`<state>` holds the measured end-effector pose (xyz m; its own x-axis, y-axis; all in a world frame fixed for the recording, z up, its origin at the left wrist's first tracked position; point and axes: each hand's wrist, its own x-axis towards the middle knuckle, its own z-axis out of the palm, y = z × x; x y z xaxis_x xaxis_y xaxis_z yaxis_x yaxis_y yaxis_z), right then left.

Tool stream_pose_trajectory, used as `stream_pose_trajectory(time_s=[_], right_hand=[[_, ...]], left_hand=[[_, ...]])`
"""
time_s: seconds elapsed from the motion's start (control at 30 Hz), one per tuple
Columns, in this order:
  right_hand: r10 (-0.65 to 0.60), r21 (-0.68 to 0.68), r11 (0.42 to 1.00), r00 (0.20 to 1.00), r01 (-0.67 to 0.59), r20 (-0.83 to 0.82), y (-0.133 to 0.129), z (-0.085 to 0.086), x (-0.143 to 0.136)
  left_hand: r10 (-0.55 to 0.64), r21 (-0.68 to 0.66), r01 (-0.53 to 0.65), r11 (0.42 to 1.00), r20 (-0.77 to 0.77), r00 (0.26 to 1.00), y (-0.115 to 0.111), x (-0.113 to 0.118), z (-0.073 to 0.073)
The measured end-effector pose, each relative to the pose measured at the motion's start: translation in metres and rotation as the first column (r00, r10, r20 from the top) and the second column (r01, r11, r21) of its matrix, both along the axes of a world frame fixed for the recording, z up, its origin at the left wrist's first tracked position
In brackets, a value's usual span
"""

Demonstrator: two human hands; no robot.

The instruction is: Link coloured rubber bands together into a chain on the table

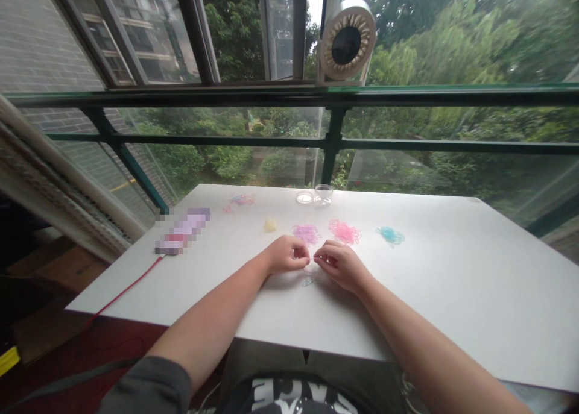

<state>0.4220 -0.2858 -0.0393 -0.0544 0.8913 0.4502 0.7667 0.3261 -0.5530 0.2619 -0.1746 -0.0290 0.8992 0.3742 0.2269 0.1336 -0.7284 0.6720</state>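
My left hand (288, 255) and my right hand (340, 264) are close together over the white table (429, 281), fingertips pinched and nearly meeting. Whatever lies between the fingertips is too small to make out. Just below them is a small chain of pale, clear loops (308, 279). Beyond the hands, from left to right, are a yellow pile (270, 225), a purple pile (306, 234), a pink pile (345, 231) and a teal pile (390, 235) of small bands.
A mixed-colour pile (243, 199) lies at the back left. A clear round container (322, 195) and a lid (304, 197) sit near the back edge. At left is a blurred-out phone-like object (183, 231) with a red cable (129, 286). A round fan (347, 40) stands by the window.
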Motion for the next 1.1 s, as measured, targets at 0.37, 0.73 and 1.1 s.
stream_pose_trajectory(time_s=[0.37, 0.73, 1.1], right_hand=[[0.013, -0.034, 0.999, 1.000, -0.013, 0.023, -0.002, -0.003, -0.003], [-0.012, -0.072, 0.997, 0.999, 0.015, 0.052, -0.002, -0.003, -0.001], [-0.102, -0.084, 0.992, 0.994, 0.099, -0.031, -0.005, -0.001, 0.006]], left_hand=[[0.011, 0.033, -0.012, 0.999, 0.046, 0.999, -0.001, 0.005, -0.011], [0.019, 0.015, -0.020, 1.000, 0.029, 0.999, 0.000, 0.007, -0.013], [0.030, -0.007, -0.029, 1.000, 0.042, 0.999, 0.003, 0.002, -0.006]])
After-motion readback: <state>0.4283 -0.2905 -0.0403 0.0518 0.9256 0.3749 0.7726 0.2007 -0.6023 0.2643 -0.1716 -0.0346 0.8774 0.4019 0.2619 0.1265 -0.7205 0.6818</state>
